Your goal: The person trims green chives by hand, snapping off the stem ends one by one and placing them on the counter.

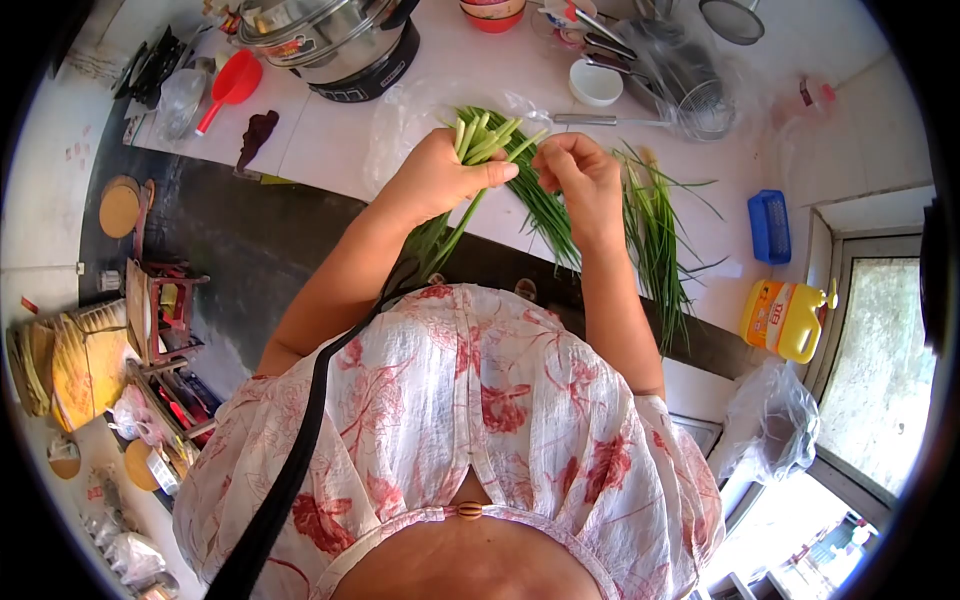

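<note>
My left hand [440, 175] is closed around a bunch of garlic chives [482, 140], their pale cut ends pointing up and away from me. The green leaves hang below the fist toward my body. Close on its right, my right hand [583, 180] has thumb and fingers pinched together at the end of one chive stalk [527, 146] that sticks out of the bunch. Beneath and between the hands, more garlic chives [543, 212] lie on the white counter. A separate looser pile [655, 235] is spread just right of my right forearm.
A clear plastic bag [395, 125] lies behind my left hand. Farther back are a steamer pot [330, 45], a red ladle [232, 85], a white bowl [596, 83] and a wire strainer [705, 108]. A blue basket [769, 227] and a yellow oil jug [785, 318] stand at right.
</note>
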`<move>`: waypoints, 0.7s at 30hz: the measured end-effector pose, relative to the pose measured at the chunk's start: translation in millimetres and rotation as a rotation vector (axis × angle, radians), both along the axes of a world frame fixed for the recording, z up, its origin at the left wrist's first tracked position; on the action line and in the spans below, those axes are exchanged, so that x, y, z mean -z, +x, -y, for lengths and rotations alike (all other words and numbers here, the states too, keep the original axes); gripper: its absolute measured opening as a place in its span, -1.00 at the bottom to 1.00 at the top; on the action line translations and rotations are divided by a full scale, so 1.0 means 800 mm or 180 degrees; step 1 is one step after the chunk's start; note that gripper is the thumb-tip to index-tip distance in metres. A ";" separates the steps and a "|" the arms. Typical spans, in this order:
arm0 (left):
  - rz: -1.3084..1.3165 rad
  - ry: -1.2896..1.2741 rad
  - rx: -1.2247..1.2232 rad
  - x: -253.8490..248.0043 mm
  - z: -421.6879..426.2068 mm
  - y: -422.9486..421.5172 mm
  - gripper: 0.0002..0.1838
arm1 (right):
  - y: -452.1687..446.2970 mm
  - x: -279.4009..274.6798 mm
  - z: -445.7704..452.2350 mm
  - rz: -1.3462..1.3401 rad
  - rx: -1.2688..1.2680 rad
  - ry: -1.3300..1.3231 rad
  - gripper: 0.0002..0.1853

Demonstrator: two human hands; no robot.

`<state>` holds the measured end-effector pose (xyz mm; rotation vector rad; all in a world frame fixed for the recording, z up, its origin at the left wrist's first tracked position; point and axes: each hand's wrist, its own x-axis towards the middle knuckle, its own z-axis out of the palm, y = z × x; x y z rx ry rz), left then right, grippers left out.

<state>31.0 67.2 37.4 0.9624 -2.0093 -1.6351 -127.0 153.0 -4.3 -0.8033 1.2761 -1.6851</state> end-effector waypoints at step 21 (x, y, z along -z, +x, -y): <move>-0.1994 0.1421 -0.0585 -0.017 0.062 0.090 -0.78 | -0.042 0.181 0.001 -0.4818 0.0637 0.1478 -0.94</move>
